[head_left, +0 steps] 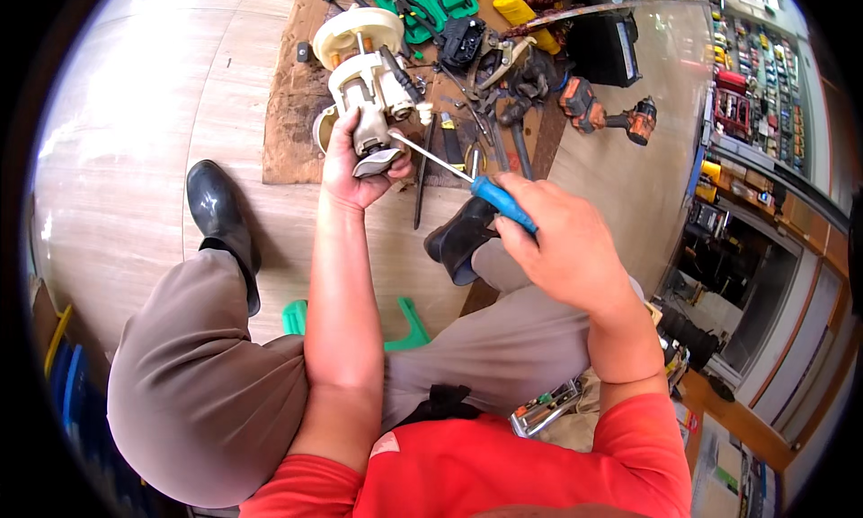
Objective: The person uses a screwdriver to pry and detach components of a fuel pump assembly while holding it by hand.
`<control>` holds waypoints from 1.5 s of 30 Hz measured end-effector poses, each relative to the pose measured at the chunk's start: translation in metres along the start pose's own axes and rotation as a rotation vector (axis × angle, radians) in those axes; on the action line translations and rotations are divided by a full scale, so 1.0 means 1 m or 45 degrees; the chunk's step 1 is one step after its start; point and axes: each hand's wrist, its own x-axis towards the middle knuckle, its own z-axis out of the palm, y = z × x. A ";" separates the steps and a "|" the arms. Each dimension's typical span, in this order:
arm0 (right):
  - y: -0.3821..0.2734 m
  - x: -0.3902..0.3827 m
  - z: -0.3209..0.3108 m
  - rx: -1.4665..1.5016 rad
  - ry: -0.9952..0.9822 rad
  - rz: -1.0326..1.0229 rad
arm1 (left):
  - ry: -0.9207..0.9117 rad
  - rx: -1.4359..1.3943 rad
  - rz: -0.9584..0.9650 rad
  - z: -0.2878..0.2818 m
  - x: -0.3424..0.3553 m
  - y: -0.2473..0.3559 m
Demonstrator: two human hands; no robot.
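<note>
Currently, left hand [355, 185] grasps a cream plastic cylindrical assembly [367, 79] over a brown wooden board [292, 154], long axis pointing away, round flange [360, 21] farthest; right hand [566, 239] grips a blue-handled screwdriver [490, 194] angled toward its near end, contact unclear. Dark metal tools [517, 114] crowd the board; fingers [403, 166] partly hide the assembly.

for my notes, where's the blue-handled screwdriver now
Near the centre of the head view, the blue-handled screwdriver is in the right hand, its tip at the cream plastic assembly.

Bright; white glare on floor [135, 96]; edges bowed.
</note>
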 end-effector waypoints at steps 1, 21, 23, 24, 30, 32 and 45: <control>0.004 0.000 -0.001 0.055 0.040 -0.001 | 0.034 0.005 -0.008 0.003 0.000 -0.003; 0.004 0.003 -0.009 0.111 0.179 -0.204 | -0.031 0.042 -0.014 -0.003 0.001 -0.003; 0.004 0.002 -0.011 0.120 0.210 -0.229 | -0.018 0.040 -0.009 -0.004 0.001 -0.003; 0.003 0.003 -0.012 0.106 0.229 -0.242 | -0.010 0.039 -0.006 -0.003 0.001 -0.003; 0.002 0.004 -0.013 0.062 0.290 -0.280 | 0.023 0.048 -0.027 0.001 0.000 -0.005; 0.003 0.006 -0.012 0.046 0.312 -0.307 | 0.031 0.050 -0.032 0.001 0.000 -0.005; 0.005 0.009 -0.014 -0.006 0.313 -0.373 | 0.038 0.089 -0.052 0.006 -0.002 -0.003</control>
